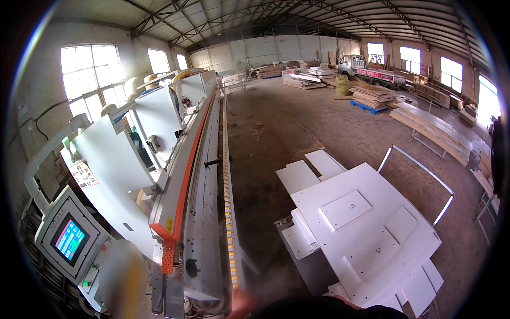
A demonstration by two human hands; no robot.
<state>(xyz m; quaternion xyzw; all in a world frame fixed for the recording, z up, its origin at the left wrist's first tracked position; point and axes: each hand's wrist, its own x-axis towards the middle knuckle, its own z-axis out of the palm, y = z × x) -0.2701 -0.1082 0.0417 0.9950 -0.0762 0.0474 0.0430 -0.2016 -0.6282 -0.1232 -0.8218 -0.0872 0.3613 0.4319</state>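
Blurred at the lower edge, my left hand (242,302) is beside the near end of a long roller rail (229,223) with yellow rollers. Its fingers are smeared, so its grip cannot be made out. Only a sliver of my right hand (344,301) shows above a dark sleeve, close to the stacked white panels (340,250); its fingers are hidden. The panels lie on a dark support, with small drilled boards (346,209) resting on top of a large one. Left of the rail runs a long white machine (106,159) with an orange beam (195,154).
A control panel (68,242) with a lit screen stands at the lower left, near a blurred grey and yellow shape (125,279). A metal frame (419,165) stands right of the panels. Farther off are board stacks (372,97), a long bench (433,130) and a truck (372,73).
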